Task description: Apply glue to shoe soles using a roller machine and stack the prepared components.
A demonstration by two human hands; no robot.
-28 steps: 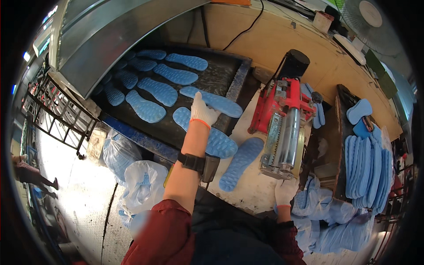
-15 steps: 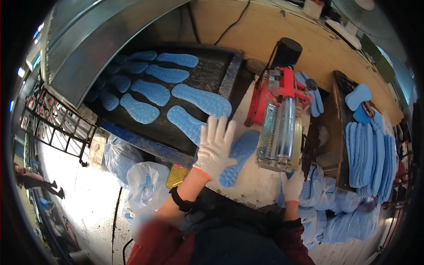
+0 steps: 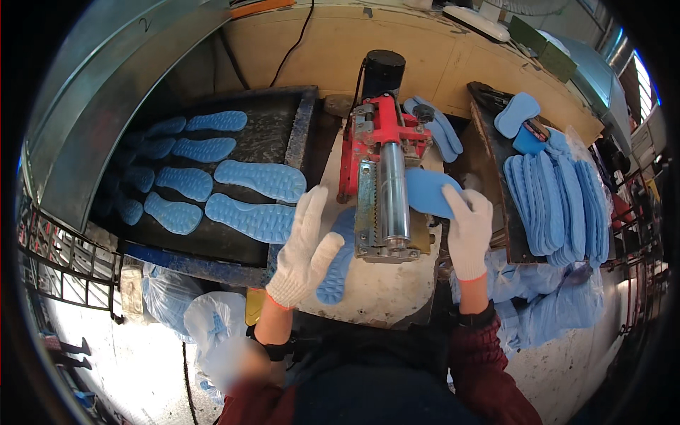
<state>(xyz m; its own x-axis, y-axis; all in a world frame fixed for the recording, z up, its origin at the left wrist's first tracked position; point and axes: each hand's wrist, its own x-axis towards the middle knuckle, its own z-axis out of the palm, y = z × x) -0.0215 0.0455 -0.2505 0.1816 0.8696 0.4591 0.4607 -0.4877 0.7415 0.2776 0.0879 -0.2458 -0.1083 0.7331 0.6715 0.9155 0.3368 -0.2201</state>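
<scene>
A flat blue insole [image 3: 427, 193] sticks out at the right side of a red press machine [image 3: 386, 120] with a shiny metal roller [image 3: 394, 195]. My right hand [image 3: 469, 234], in a white knit glove, grips that insole's right end between thumb and fingers. The roller hides the insole's left end. On the other side, my gloved left hand [image 3: 301, 251] is open with fingers stretched, holding nothing. Its fingertips overlap the edge of a dimpled blue insole [image 3: 244, 216] on the black belt; contact cannot be told. Another blue insole [image 3: 334, 273] lies on the white board, partly behind that hand.
More insoles lie in rows on the dark belt [image 3: 265, 145], running under a metal hood [image 3: 92, 120]. At right, a board [image 3: 520, 244] carries upright stacked insoles [image 3: 559, 205]. Two insoles [image 3: 439, 131] lie behind the machine. Bagged insoles [image 3: 212, 319] stand on the floor.
The view has swung to the right. My right hand has come up from below the machine's front to beside the roller, with the insole now in plain sight. My left hand stays open.
</scene>
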